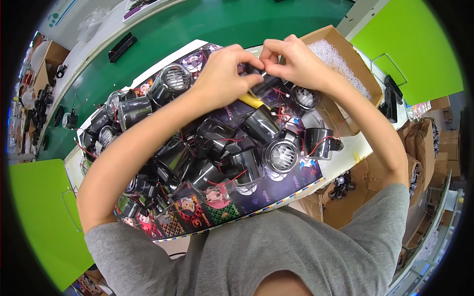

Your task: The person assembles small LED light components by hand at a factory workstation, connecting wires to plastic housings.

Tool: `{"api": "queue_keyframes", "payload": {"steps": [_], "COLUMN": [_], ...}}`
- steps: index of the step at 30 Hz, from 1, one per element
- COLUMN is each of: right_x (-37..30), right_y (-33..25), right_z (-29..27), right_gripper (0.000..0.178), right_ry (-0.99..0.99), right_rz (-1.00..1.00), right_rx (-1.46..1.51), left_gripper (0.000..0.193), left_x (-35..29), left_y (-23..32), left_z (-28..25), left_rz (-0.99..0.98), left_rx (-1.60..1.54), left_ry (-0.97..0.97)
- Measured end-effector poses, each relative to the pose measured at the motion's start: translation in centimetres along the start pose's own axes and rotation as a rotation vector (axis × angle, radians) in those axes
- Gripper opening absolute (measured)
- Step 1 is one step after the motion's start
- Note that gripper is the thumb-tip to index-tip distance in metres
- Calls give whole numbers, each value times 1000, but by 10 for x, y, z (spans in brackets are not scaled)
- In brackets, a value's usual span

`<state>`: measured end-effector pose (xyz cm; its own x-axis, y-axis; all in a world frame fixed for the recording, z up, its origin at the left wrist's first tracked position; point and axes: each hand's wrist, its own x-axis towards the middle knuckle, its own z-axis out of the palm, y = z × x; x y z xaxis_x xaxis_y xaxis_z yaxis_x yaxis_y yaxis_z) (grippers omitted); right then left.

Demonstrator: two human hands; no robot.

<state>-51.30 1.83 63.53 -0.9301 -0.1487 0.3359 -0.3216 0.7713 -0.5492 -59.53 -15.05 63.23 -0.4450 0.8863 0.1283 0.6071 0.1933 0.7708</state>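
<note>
My left hand and my right hand meet at the far side of the table, fingertips almost touching. Beneath them is a glossy black plastic housing with thin red wires; the fingers of my left hand curl against it. Thumb and forefinger of my right hand are pinched at its top, on something too small to make out. A yellow object, partly covered, lies just below the housing. Several similar black cup-shaped housings are heaped nearer to me, among them one with a silver grille.
A printed sheet with cartoon figures lies under the heap. Right of my hands stands a cardboard box of small clear rings. Bright green panels flank the table. An open carton with black parts sits at lower right.
</note>
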Motion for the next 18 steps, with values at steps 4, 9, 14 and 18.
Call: {"api": "queue_keyframes", "payload": {"steps": [4,9,14,18], "right_x": [-5,-17,-26,-41], "right_y": [-9,-16,-18,5], "right_z": [-9,-7,-25,-47], "right_gripper": [15,30,40,31], "right_ry": [68,-67,25,234], "right_rz": [-43,20,141,199], "right_rx": [-78,94,-23,-107], "left_gripper": [23,21,27,54], "left_x": [3,17,51,71], "left_y": [-1,-8,-25,-57], "left_z": [-3,2,-16,-85], "left_rz": [12,-21,-183,-65], "left_rx": [17,-199,-34,688], "left_ry": [-10,0,109,201]}}
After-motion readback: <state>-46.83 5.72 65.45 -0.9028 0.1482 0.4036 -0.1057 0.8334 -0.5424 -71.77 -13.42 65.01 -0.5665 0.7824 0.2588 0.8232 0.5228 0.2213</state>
